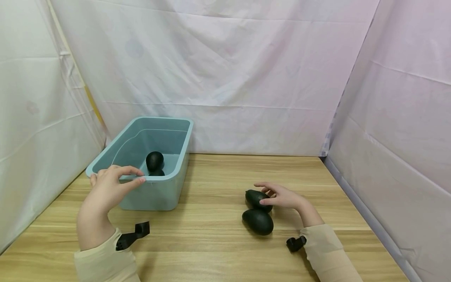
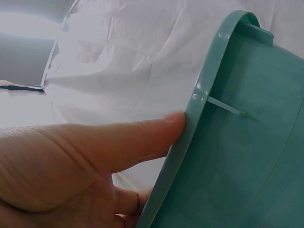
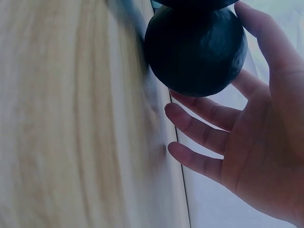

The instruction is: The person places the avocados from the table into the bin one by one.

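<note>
At the near rim of a light blue plastic bin [image 1: 148,195], my left hand [image 1: 109,186] pinches the edge between thumb and fingers. The left wrist view shows the thumb [image 2: 156,135] against the outside of the rim. Inside the bin lie two dark avocados, the upper one [image 1: 154,161] partly covering the lower [image 1: 157,172]. To the right, my right hand [image 1: 283,196] reaches over a dark avocado [image 1: 254,199], its thumb at the near side and its fingers loosely spread around the far side. A second avocado [image 1: 258,222] lies just in front, touching or nearly touching it.
All of this stands on a wood-grain table [image 1: 218,243]. White cloth walls [image 1: 225,70] enclose the back and both sides. Each wrist carries a small black camera mount, the left one [image 1: 132,236] near the bin and the right one [image 1: 296,243] near the avocados.
</note>
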